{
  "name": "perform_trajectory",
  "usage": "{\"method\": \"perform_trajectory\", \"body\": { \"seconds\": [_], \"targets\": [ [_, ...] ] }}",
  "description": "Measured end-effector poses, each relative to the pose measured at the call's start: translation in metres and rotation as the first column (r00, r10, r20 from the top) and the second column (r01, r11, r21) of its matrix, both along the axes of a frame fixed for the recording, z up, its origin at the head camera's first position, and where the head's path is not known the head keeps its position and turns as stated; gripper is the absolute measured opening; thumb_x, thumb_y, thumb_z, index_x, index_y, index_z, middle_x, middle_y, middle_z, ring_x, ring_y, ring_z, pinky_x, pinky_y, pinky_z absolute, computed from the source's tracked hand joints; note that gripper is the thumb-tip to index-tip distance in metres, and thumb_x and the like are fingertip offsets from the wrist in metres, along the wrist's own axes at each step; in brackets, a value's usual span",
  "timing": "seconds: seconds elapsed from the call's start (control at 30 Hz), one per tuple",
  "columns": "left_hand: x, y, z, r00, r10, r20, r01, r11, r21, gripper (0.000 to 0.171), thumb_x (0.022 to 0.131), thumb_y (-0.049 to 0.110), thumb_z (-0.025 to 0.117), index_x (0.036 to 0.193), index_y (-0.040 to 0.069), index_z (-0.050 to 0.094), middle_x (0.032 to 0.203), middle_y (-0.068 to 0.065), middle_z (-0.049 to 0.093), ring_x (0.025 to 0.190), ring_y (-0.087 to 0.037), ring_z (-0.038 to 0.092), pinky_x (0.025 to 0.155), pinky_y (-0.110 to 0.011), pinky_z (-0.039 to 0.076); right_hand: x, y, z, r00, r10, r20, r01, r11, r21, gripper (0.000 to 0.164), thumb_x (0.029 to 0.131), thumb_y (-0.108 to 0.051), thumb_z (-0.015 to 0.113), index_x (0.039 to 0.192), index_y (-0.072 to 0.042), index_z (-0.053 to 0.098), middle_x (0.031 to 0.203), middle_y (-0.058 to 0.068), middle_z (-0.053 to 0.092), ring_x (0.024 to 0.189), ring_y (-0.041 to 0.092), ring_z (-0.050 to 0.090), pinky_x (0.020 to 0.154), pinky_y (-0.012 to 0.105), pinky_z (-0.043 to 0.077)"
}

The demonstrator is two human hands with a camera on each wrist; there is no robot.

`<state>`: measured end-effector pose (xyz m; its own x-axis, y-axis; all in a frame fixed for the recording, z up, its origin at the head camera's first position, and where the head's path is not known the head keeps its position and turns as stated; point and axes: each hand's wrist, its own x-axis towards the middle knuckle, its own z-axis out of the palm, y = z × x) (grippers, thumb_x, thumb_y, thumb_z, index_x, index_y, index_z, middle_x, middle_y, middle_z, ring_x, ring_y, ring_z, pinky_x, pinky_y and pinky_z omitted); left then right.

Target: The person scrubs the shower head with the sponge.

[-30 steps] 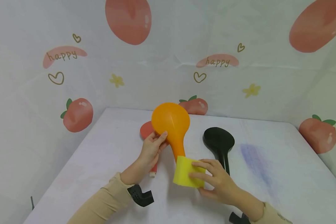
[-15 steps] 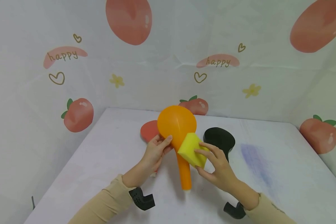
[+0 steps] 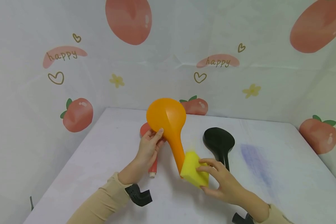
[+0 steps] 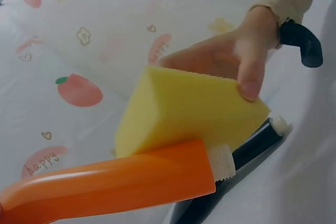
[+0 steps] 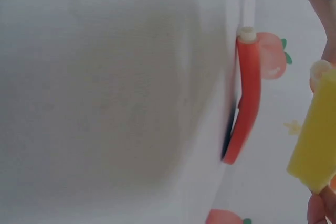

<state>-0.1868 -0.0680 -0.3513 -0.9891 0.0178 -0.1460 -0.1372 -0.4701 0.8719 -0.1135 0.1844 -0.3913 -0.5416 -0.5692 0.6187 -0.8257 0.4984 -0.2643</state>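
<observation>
Head view: your left hand (image 3: 149, 146) fingers clamp orange ladle (image 3: 168, 124) bowl, raised; right hand (image 3: 222, 182) fingers pinch yellow sponge (image 3: 194, 169) against handle. Left wrist view alone shows handle's threaded white end.

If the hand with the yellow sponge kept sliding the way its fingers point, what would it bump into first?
Probably the orange shower head: the right hand points up-left, its sponge already against the handle. Depth is hard to judge.
</observation>
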Motion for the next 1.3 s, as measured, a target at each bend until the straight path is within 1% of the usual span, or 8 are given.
{"method": "perform_trajectory", "body": {
  "seconds": [0.17, 0.37, 0.53, 0.6, 0.7, 1.0, 1.13, 1.3],
  "targets": [
    [0.002, -0.001, 0.003, 1.0, 0.018, -0.01, -0.018, 1.0, -0.001, 0.046, 0.093, 0.018, 0.056, 0.133, 0.002, 0.041, 0.121, -0.007, 0.054, 0.094, -0.008, 0.063, 0.086, -0.02, 0.053, -0.001, 0.001, -0.004, 1.0, -0.004, -0.01, 0.004, 1.0, -0.006, 0.039, 0.09, -0.046, 0.049, 0.113, -0.015, 0.057, 0.121, 0.007, 0.054, 0.106, 0.019, 0.049, 0.086, 0.028, 0.042],
    [0.007, 0.003, 0.005, 0.999, -0.021, -0.028, 0.021, 1.0, -0.022, 0.046, 0.093, 0.018, 0.057, 0.132, 0.001, 0.042, 0.116, -0.004, 0.056, 0.094, -0.009, 0.062, 0.085, -0.021, 0.054, -0.008, -0.006, -0.002, 0.999, 0.007, 0.045, -0.002, 0.994, -0.11, 0.042, 0.091, -0.042, 0.052, 0.113, -0.007, 0.056, 0.121, 0.011, 0.052, 0.111, 0.019, 0.049, 0.1, 0.011, 0.036],
    [0.011, 0.007, 0.004, 0.994, -0.09, -0.061, 0.089, 0.996, -0.02, 0.046, 0.093, 0.016, 0.057, 0.132, -0.001, 0.041, 0.111, -0.001, 0.058, 0.095, -0.009, 0.062, 0.087, -0.023, 0.054, -0.013, -0.018, 0.006, 0.991, -0.026, 0.133, 0.059, 0.967, -0.25, 0.042, 0.083, -0.018, 0.069, 0.118, -0.002, 0.052, 0.124, 0.015, 0.05, 0.116, 0.013, 0.047, 0.1, 0.009, 0.037],
    [0.012, 0.009, 0.003, 0.991, -0.113, -0.067, 0.113, 0.994, -0.012, 0.043, 0.094, 0.013, 0.055, 0.132, -0.001, 0.041, 0.108, 0.001, 0.058, 0.094, -0.008, 0.062, 0.087, -0.023, 0.054, -0.015, -0.021, 0.008, 0.984, -0.059, 0.168, 0.106, 0.952, -0.288, 0.049, 0.075, -0.004, 0.073, 0.12, -0.002, 0.052, 0.125, 0.015, 0.05, 0.114, 0.012, 0.047, 0.097, 0.011, 0.039],
    [0.012, 0.01, 0.001, 0.989, -0.132, -0.07, 0.133, 0.991, 0.002, 0.04, 0.094, 0.01, 0.053, 0.132, 0.0, 0.041, 0.107, 0.002, 0.059, 0.094, -0.008, 0.062, 0.087, -0.023, 0.054, -0.017, -0.022, 0.006, 0.974, -0.094, 0.208, 0.156, 0.939, -0.305, 0.058, 0.069, 0.005, 0.073, 0.122, -0.003, 0.05, 0.126, 0.013, 0.05, 0.11, 0.013, 0.048, 0.091, 0.014, 0.041],
    [0.009, 0.006, 0.003, 0.991, -0.105, -0.081, 0.105, 0.994, -0.002, 0.041, 0.095, 0.011, 0.051, 0.134, 0.001, 0.04, 0.115, -0.002, 0.056, 0.097, -0.009, 0.062, 0.088, -0.023, 0.053, -0.011, -0.021, 0.002, 0.96, -0.038, 0.277, 0.118, 0.953, -0.278, 0.057, 0.071, 0.003, 0.074, 0.122, -0.004, 0.049, 0.123, 0.01, 0.051, 0.103, 0.01, 0.048, 0.084, 0.022, 0.047],
    [0.006, 0.002, 0.005, 0.994, -0.073, -0.081, 0.075, 0.997, 0.016, 0.045, 0.094, 0.015, 0.053, 0.134, 0.002, 0.039, 0.121, -0.006, 0.053, 0.099, -0.011, 0.062, 0.091, -0.023, 0.051, -0.007, -0.018, -0.004, 0.968, 0.013, 0.251, 0.06, 0.959, -0.278, 0.056, 0.069, 0.004, 0.074, 0.119, -0.001, 0.05, 0.119, 0.011, 0.051, 0.102, 0.011, 0.048, 0.08, 0.021, 0.047],
    [0.003, -0.002, 0.007, 0.997, -0.017, -0.077, 0.02, 0.999, 0.034, 0.047, 0.093, 0.016, 0.055, 0.135, 0.002, 0.039, 0.119, -0.006, 0.053, 0.096, -0.01, 0.062, 0.089, -0.021, 0.052, -0.001, -0.013, -0.013, 0.957, 0.04, 0.287, 0.028, 0.973, -0.229, 0.056, 0.069, 0.003, 0.073, 0.118, -0.005, 0.049, 0.118, 0.006, 0.052, 0.1, 0.01, 0.05, 0.077, 0.026, 0.047]
  ]
}}
